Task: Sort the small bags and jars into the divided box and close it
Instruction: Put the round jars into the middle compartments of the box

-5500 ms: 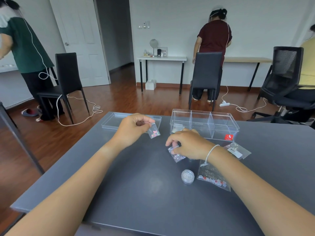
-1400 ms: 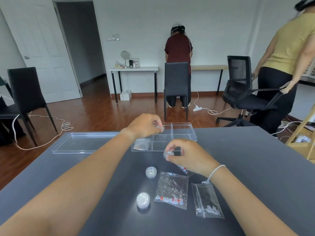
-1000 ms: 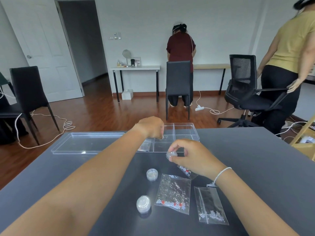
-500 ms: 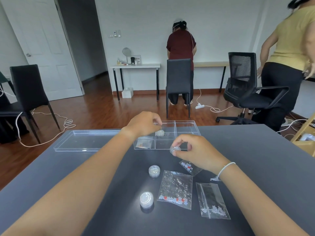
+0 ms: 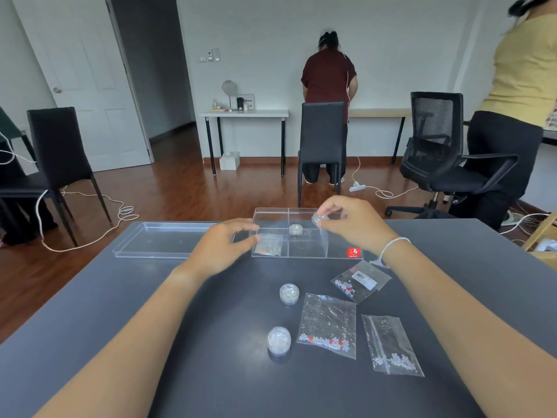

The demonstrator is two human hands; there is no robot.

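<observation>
- Right hand [image 5: 352, 226] pinched a small jar [image 5: 319, 219] above the divided box [image 5: 304, 254].
- Left hand [image 5: 221, 247] hovered empty, fingers parted, beside the box.
- Two jars [image 5: 289, 294] and three bags [image 5: 328, 324] lay on the table [image 5: 120, 312].

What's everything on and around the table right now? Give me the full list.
Divided box: 1, clear, far table centre, open.
Lid: 1, clear, left of box.
Jar in box: 1, clear, middle compartment.
Bag in box: 1, clear, near-left compartment.
Loose jars: 2, clear, table centre.
Loose bags: 3, clear, right of jars.
Table: 1, dark grey.
Chairs: 3, black, behind.
Other people: 2, background.
Left hand: empty, by box.
Right hand: holding small jar over box.
</observation>
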